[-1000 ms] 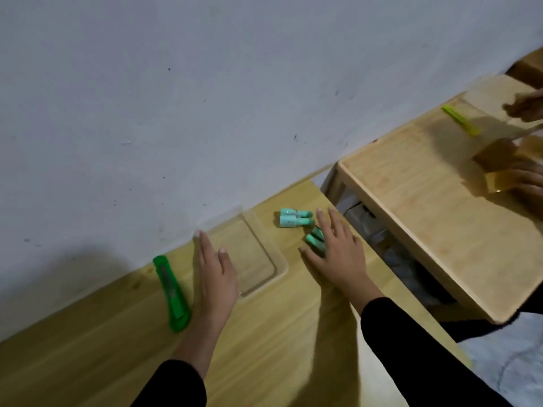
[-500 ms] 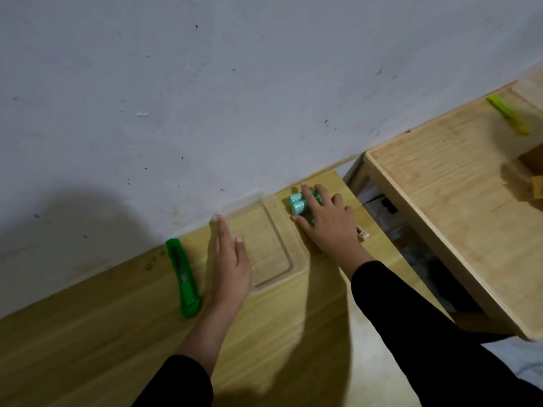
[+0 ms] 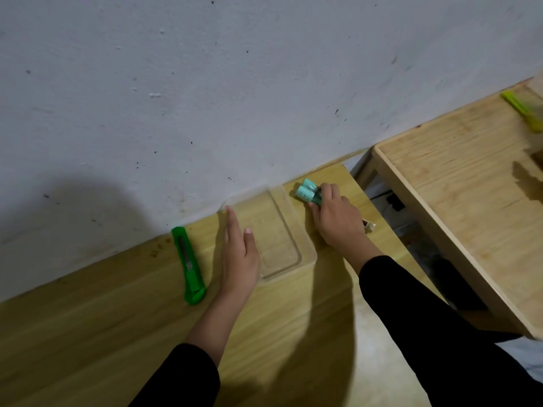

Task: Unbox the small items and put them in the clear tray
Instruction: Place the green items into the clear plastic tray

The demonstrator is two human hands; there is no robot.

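Observation:
The clear tray (image 3: 305, 248) lies on the wooden table against the wall, with nothing in it. My left hand (image 3: 238, 254) rests flat along the tray's left rim, fingers straight. Right of the tray, my right hand (image 3: 335, 215) curls its fingers over a bunch of small teal bottles (image 3: 307, 192) on the table near the wall. Part of the bottles is hidden under my fingers.
A green utility knife (image 3: 189, 267) lies left of my left hand. A small dark-and-white scrap (image 3: 369, 226) sits by my right wrist. A second wooden table (image 3: 458, 183) stands to the right across a gap, with a yellow-green knife (image 3: 521, 108) on it.
My right hand has swept the scattered teal bottles together toward the wall and closed its fingers on them. My left hand stays on the tray's rim. The other person's hands left the view.

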